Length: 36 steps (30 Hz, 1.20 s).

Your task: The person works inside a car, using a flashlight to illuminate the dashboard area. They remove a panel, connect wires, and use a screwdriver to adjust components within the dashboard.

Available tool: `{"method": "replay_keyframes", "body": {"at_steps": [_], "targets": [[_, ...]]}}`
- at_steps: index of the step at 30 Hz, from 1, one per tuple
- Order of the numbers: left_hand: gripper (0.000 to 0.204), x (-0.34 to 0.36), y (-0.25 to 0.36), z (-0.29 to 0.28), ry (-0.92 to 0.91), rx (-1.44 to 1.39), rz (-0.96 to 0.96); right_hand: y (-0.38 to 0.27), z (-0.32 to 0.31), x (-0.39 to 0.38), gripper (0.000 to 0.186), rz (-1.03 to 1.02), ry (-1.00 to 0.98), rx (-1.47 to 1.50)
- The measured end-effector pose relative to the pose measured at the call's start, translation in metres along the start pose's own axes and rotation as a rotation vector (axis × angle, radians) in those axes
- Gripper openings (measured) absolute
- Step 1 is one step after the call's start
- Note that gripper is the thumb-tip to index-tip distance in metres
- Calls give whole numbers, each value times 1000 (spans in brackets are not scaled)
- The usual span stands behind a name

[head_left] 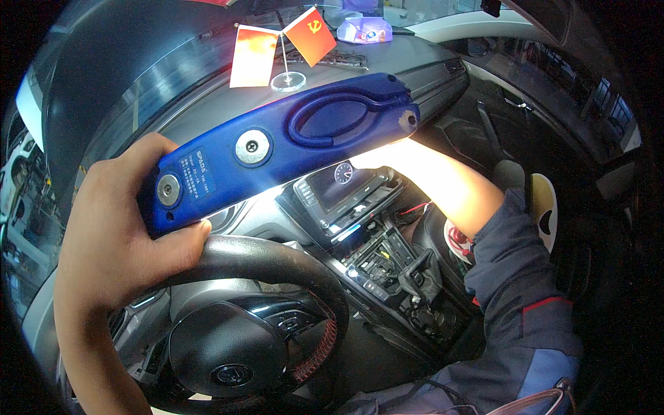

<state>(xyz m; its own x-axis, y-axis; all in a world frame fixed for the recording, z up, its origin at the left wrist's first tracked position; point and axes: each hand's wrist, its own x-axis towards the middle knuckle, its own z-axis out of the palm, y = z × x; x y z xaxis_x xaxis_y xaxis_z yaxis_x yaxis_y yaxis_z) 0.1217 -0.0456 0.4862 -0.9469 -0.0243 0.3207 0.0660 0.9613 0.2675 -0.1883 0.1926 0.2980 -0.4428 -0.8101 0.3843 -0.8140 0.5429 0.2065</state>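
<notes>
Left hand (114, 207): your fingers grip one end of the blue light, thumb along its lower edge.
Work light (221, 169): you hold it above the steering wheel (259, 259), slanting up to the right; its folded hook (294, 126) and two round magnets (252, 146) face you, while its glow spills from the far side.
Beam: tilt your wrist gently; a slightly lower angle would probably cut the glare on your other hand.
Right hand (377, 155): it is near the light's far end, washed white; you cannot tell whether its fingers are open, closed or touching the light.
Wheel rim: it sits just below your thumb, likely blocking a straight drop.
Centre console (384, 259): parts lie exposed beside the gear boot (418, 273); mind your sleeve (519, 277).
Screen (335, 190): the light partly covers your view of it.
Dashboard (411, 59): beyond the light stand two small flags (310, 40), with a purple-and-white packet (364, 30) behind.
</notes>
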Motion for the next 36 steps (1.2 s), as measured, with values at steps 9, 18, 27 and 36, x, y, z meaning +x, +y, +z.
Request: {"method": "replay_keyframes", "body": {"at_steps": [9, 18, 27, 36], "targets": [[51, 1, 0, 2, 59, 133, 31, 1, -4, 8, 28, -36, -19, -3], [48, 2, 2, 4, 83, 84, 101, 1, -4, 4, 27, -40, -25, -15], [48, 1, 3, 2, 53, 83, 37, -1, -1, -7, 26, -81, -34, -28], [50, -1, 3, 2, 30, 48, 8, -14, -8, -13, 22, 28, -4, -28]]}}
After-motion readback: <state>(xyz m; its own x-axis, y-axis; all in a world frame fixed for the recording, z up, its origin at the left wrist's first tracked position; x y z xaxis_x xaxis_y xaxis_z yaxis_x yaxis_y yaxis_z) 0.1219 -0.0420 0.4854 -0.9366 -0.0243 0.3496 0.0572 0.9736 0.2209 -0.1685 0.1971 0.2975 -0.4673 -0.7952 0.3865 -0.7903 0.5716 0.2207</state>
